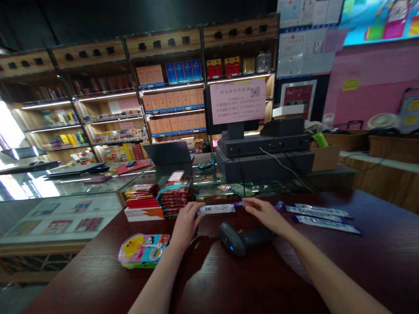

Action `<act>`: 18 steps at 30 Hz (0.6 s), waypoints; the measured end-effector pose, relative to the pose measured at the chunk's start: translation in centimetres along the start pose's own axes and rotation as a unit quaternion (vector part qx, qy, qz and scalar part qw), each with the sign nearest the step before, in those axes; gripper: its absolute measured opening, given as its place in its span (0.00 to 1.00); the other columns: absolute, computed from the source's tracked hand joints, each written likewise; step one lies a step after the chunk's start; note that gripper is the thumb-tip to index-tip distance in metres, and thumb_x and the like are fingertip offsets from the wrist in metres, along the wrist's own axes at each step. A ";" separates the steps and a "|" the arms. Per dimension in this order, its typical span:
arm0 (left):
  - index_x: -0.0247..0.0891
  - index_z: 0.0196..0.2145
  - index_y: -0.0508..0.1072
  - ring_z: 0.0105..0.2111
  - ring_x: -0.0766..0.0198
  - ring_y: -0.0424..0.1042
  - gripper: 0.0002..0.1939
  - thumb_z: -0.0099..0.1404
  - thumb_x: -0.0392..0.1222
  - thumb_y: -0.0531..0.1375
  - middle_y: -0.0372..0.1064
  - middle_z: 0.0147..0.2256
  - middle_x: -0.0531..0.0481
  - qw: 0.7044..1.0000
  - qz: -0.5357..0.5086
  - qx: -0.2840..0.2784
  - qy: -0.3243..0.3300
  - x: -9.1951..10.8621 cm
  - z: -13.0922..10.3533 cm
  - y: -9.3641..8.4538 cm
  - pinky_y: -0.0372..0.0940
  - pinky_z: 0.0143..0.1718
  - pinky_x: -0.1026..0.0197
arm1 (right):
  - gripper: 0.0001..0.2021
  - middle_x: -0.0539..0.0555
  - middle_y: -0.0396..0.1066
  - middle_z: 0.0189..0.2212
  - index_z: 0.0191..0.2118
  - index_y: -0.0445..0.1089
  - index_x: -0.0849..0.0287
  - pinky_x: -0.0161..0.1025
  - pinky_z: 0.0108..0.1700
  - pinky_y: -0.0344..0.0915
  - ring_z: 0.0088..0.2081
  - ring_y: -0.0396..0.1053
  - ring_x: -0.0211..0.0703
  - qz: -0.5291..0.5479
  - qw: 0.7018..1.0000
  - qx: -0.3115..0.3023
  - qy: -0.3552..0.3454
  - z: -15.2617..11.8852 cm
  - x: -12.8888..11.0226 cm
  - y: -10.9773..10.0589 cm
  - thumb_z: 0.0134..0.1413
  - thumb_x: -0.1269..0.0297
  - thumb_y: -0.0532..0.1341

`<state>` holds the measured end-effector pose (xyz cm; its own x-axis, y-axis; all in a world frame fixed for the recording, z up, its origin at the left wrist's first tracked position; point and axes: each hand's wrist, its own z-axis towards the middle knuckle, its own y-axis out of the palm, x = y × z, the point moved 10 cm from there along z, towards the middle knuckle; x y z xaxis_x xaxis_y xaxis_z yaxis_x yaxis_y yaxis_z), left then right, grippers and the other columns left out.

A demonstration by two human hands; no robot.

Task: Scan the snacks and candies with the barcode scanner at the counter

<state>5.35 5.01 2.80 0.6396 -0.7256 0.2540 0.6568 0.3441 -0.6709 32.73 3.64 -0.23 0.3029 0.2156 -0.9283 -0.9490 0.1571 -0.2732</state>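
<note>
A slim white and purple stick packet lies across the dark counter, between my two hands. My left hand has its fingers closed on the packet's left end. At the other side, my right hand pinches near the purple end, its fingertips partly hiding what they touch. A bit of purple wrapper shows behind my right hand. Just in front of the hands rests a dark barcode scanner with a blue light lit. Several similar stick packets lie to the right.
Left of my left forearm is a colourful case with a yellow duck. Behind it stand stacked red-brown packs and a white box of red packets. A cash register with cables sits beyond the counter's far edge, before lit shelves.
</note>
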 end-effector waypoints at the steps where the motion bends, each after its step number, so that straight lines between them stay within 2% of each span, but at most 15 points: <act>1: 0.45 0.51 0.71 0.47 0.59 0.72 0.16 0.66 0.37 0.61 0.71 0.47 0.49 1.000 0.002 0.000 -0.001 -0.1 0.0 0.0 0.67 0.51 0.53 | 0.23 0.57 0.79 0.44 0.49 0.77 0.57 0.50 0.54 0.66 0.46 0.75 0.54 -0.008 1.000 -0.010 -0.007 -0.3 -0.2 -0.1 0.47 0.53 0.67; 5: 0.45 0.51 0.71 0.47 0.59 0.73 0.16 0.66 0.37 0.60 0.71 0.47 0.49 1.000 0.003 0.002 -0.007 -0.3 -0.1 -0.2 0.67 0.51 0.54 | 0.24 0.55 0.78 0.49 0.52 0.75 0.53 0.50 0.58 0.63 0.52 0.72 0.55 -0.051 0.993 -0.096 -0.035 -2.0 -1.0 0.3 0.47 0.53 0.68; 10: 0.45 0.52 0.70 0.47 0.58 0.72 0.16 0.66 0.37 0.60 0.71 0.47 0.48 1.000 0.008 0.006 -0.014 -0.9 -0.1 -0.3 0.67 0.51 0.54 | 0.36 0.55 0.70 0.58 0.58 0.70 0.48 0.50 0.62 0.56 0.59 0.65 0.58 -0.148 0.974 -0.167 -0.039 -3.8 0.0 0.9 0.39 0.54 0.73; 13: 0.45 0.52 0.70 0.47 0.58 0.72 0.16 0.67 0.37 0.60 0.71 0.47 0.48 1.000 0.015 0.003 -0.012 -1.2 -0.1 -0.3 0.67 0.51 0.54 | 0.40 0.55 0.71 0.57 0.60 0.69 0.47 0.50 0.61 0.56 0.58 0.64 0.59 -0.215 0.957 -0.192 -0.034 -4.3 0.4 1.7 0.35 0.56 0.75; 18: 0.44 0.51 0.71 0.46 0.58 0.72 0.14 0.67 0.38 0.60 0.72 0.46 0.48 0.999 0.034 0.027 -0.014 -1.4 -0.1 -1.0 0.66 0.50 0.54 | 0.41 0.56 0.72 0.53 0.60 0.68 0.48 0.49 0.58 0.57 0.55 0.65 0.58 -0.284 0.932 -0.222 -0.046 -5.0 -0.6 3.5 0.33 0.61 0.74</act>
<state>3.78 5.62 3.10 0.6938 -0.6831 0.2283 0.6311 0.4239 -0.6496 28.81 -0.74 -1.88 0.7541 0.3045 -0.5819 -0.5695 -0.1381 -0.8103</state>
